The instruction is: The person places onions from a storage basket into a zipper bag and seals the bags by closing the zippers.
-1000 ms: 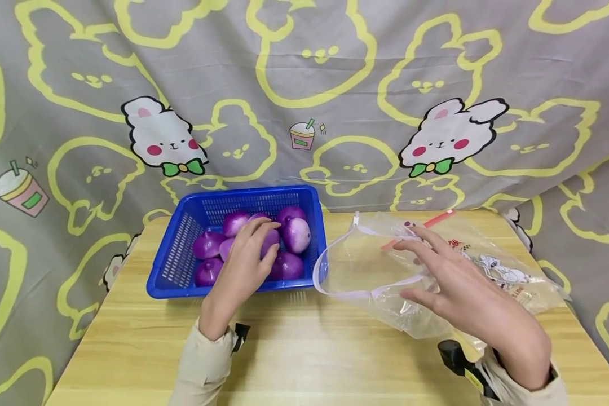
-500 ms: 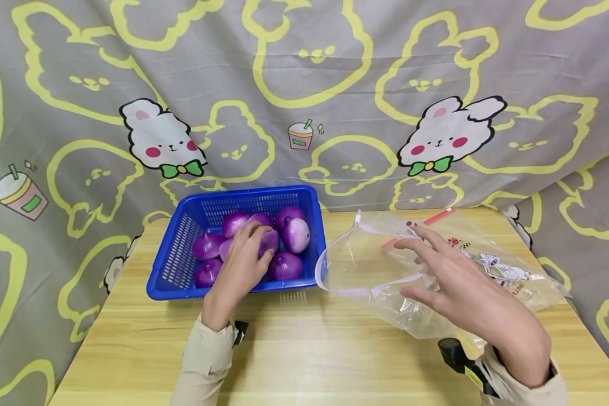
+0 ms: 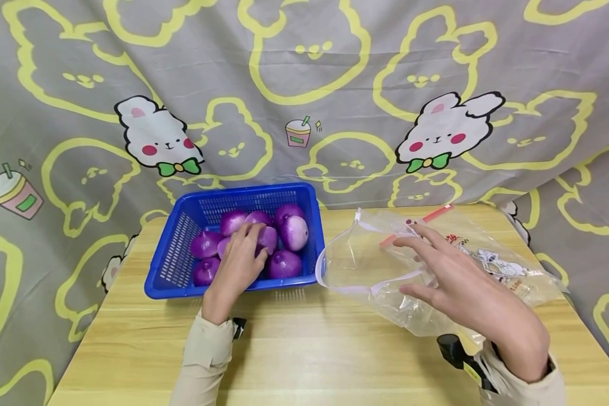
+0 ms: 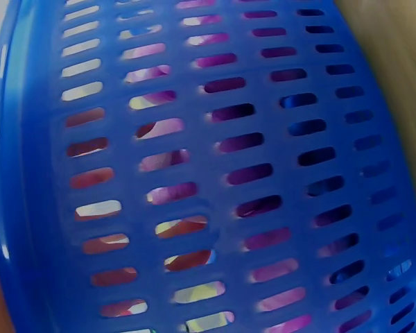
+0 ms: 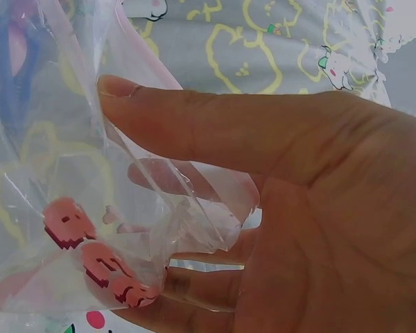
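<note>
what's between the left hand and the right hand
In the head view: onions, the side of the blue basket, then the open mouth of the clear bag.

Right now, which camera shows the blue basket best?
Head, because nearly the whole blue basket shows, purple onions inside, though the left hand covers part. Left wrist: only its slotted wall and rim, close up. Right wrist: just a blurred blue patch, probably the basket, through the clear zip bag.

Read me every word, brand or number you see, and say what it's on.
"time", seemingly: small print on the clear plastic zip bag.
Red script on the bag: too blurred to read.
Yellow label on the black wrist mount: too small to read.
</note>
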The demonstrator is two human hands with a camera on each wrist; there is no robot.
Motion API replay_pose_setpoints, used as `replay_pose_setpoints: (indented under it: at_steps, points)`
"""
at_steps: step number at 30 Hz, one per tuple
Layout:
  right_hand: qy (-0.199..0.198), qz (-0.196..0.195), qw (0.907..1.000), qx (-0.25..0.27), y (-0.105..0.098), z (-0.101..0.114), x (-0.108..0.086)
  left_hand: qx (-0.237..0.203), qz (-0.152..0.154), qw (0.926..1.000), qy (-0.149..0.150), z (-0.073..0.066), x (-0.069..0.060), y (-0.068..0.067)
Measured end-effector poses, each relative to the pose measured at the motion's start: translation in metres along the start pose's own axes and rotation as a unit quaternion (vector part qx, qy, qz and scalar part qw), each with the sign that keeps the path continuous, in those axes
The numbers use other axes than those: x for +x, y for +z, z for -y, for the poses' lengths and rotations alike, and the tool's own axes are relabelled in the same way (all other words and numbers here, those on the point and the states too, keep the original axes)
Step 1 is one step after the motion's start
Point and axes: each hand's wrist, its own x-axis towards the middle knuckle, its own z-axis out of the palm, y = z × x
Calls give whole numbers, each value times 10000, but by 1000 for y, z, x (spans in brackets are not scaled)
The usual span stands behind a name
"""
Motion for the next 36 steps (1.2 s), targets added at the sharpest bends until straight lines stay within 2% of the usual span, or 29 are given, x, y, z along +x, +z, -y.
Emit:
replay_pose_setpoints:
  at_steps: [12, 19, 28, 36]
  points:
    - [20, 20, 9999, 136, -1, -2, -1, 105, -65, 9998, 164, 7, 1, 6]
    - [202, 151, 9996, 106, -1, -3, -1, 126, -275, 9989, 368, 7, 1, 4]
    - [286, 225, 9993, 125, -1, -5, 0, -125, -330, 9991, 220, 1, -1, -4]
    - [352, 267, 9990, 120, 0, -5, 0, -155, -431, 9987, 222, -7, -3, -11]
